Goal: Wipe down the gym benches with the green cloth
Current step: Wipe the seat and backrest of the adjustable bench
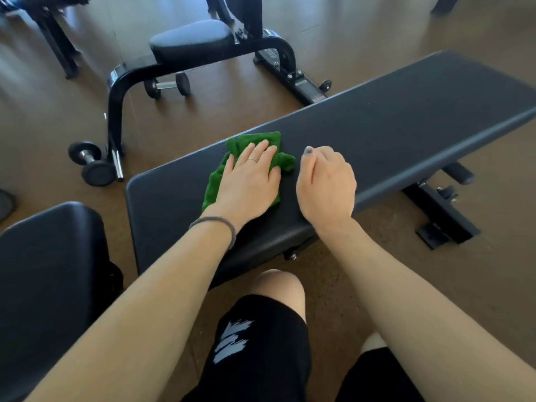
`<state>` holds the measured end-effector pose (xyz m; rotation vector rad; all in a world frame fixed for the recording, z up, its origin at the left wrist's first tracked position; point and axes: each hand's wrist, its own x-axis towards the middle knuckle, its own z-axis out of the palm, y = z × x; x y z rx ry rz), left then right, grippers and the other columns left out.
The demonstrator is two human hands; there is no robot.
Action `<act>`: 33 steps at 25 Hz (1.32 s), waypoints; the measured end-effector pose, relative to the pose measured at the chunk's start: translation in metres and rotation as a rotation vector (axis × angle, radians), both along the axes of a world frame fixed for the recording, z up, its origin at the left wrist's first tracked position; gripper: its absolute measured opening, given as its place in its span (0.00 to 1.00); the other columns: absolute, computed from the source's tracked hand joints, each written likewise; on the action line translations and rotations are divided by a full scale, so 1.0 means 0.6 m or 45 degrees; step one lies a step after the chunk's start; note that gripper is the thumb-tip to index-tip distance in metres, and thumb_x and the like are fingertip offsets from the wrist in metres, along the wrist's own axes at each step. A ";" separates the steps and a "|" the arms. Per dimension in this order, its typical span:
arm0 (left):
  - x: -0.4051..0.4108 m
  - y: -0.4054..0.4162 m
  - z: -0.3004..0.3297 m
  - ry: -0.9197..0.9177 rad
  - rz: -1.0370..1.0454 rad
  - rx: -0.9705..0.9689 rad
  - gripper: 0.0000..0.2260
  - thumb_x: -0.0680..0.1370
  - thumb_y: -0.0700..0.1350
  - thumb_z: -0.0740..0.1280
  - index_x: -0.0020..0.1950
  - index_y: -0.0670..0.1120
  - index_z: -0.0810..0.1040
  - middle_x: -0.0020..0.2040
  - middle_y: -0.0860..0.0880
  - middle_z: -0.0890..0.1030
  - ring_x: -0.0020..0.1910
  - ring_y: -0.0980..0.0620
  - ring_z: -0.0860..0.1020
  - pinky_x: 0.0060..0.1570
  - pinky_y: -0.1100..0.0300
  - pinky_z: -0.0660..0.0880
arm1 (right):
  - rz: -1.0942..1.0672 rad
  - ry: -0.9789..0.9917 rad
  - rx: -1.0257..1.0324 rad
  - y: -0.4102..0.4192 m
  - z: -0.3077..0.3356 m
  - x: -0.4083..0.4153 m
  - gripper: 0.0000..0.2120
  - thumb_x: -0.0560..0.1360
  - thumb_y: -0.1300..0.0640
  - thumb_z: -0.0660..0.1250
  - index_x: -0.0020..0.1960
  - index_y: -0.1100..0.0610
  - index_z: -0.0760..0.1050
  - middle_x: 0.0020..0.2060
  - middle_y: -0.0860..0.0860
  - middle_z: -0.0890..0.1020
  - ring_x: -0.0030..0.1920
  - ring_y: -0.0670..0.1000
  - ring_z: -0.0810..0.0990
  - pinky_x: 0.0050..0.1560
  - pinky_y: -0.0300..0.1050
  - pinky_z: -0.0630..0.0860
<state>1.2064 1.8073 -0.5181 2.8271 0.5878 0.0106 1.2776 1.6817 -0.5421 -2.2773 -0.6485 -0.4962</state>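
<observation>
Step in hand: wiping the top pad of the flat bench [406, 117].

Green cloth [249, 140]: bunched, lying on the pad near the bench's near end, under the left hand [249, 178] and showing past its fingertips and along its outer edge.

Left hand: flat, fingers [261, 153] straight and close together, pressing the cloth down; nothing gripped.

Right hand [326, 184]: just beside the left, fingers loosely curled and holding nothing, resting on bare pad.

Unwiped, by judgement: the long stretch of pad beyond the right fingers.

Next move calls for: steady downward pressure while sliding the cloth along that stretch, right hand clearing the path.

Further benches: padded seat [52, 256] left of the fingers; another [191, 39] beyond them.
</observation>
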 end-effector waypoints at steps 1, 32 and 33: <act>-0.007 -0.013 -0.001 0.003 -0.030 0.005 0.25 0.86 0.54 0.52 0.84 0.52 0.56 0.84 0.53 0.53 0.83 0.51 0.49 0.81 0.47 0.45 | 0.018 -0.048 -0.044 -0.003 -0.002 0.004 0.20 0.85 0.55 0.52 0.38 0.55 0.73 0.37 0.52 0.78 0.37 0.54 0.74 0.39 0.51 0.70; 0.045 0.049 -0.002 -0.010 -0.402 0.018 0.24 0.86 0.55 0.52 0.83 0.56 0.58 0.83 0.59 0.55 0.82 0.56 0.51 0.81 0.46 0.46 | -0.237 0.110 0.022 -0.026 -0.012 0.041 0.22 0.84 0.52 0.50 0.39 0.57 0.74 0.40 0.51 0.77 0.41 0.52 0.73 0.44 0.52 0.72; 0.093 0.054 -0.003 0.011 -0.345 -0.010 0.23 0.86 0.55 0.52 0.82 0.56 0.58 0.83 0.58 0.55 0.83 0.55 0.51 0.81 0.45 0.46 | -0.231 0.116 0.025 -0.027 -0.011 0.041 0.22 0.84 0.52 0.49 0.39 0.58 0.75 0.40 0.51 0.77 0.41 0.52 0.73 0.44 0.52 0.72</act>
